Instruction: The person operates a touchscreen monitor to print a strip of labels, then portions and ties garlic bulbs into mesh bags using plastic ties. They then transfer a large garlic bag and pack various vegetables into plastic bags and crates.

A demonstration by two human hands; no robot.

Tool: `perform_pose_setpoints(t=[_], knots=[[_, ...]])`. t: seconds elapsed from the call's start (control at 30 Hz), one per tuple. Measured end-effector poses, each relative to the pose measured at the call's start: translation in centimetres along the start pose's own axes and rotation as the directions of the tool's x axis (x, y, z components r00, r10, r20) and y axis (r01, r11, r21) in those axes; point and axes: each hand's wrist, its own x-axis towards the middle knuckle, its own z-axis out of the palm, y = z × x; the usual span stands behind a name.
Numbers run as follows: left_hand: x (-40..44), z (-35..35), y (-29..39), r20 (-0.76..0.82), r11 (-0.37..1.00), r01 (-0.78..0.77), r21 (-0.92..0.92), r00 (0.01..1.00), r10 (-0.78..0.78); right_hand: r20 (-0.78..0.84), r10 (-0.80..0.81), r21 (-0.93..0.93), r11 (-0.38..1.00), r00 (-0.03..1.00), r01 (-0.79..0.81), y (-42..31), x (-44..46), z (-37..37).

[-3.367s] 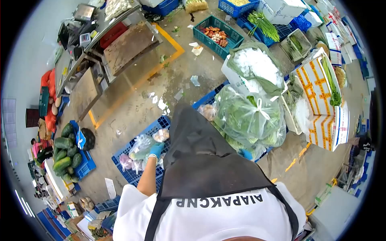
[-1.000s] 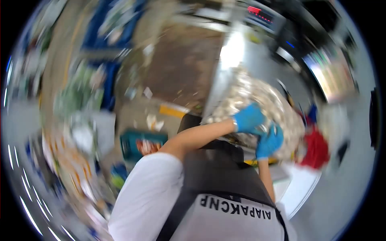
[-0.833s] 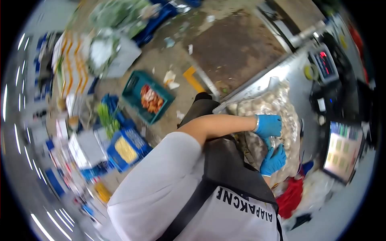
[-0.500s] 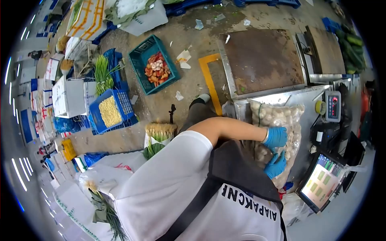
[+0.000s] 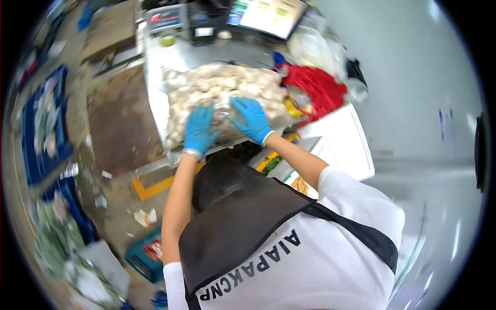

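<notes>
A large clear plastic bag of pale, roundish produce (image 5: 227, 80) lies on the metal counter (image 5: 212, 51) in front of my body. Both hands wear blue gloves and rest on its near side. My left hand (image 5: 200, 129) lies at the left of the bag's near part, fingers spread and pointing away from me. To its right, my right hand (image 5: 251, 120) touches the bag with its fingers apart. Between the hands the plastic looks wrinkled and shiny. Neither hand is closed round anything.
Behind the bag are a scale with red digits (image 5: 165, 18), a roll of tape (image 5: 167, 40) and a lit screen (image 5: 267, 14). Red bags (image 5: 323, 92) and a white box (image 5: 346, 142) are at the right. A brown platform (image 5: 121, 121) and green crate (image 5: 147, 253) are left.
The view has turned toward the counter and wall. My hands, close together on the bag half a second ago, are now farther apart, side by side on it. Earlier, my left hand was at bagged produce.
</notes>
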Motion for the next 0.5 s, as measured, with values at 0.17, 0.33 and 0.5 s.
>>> perform_pose_setpoints(t=[0.17,0.33,0.5], knots=[[0.2,0.0,0.9,0.098,0.998,0.034,0.043,0.994,-0.038,-0.055,0.617,0.335,0.752,0.785,-0.568,7.3,-8.7,-1.9],[1.4,0.8,1.4,0.161,0.993,0.078,0.089,0.983,-0.091,0.04,0.817,0.277,0.544,0.575,-0.792,19.8,-13.2,-1.5],[3.1,1.1,1.8,0.221,0.979,0.086,0.186,0.967,-0.127,0.114,0.871,0.282,0.432,0.478,-0.856,25.5,-6.4,-2.3]])
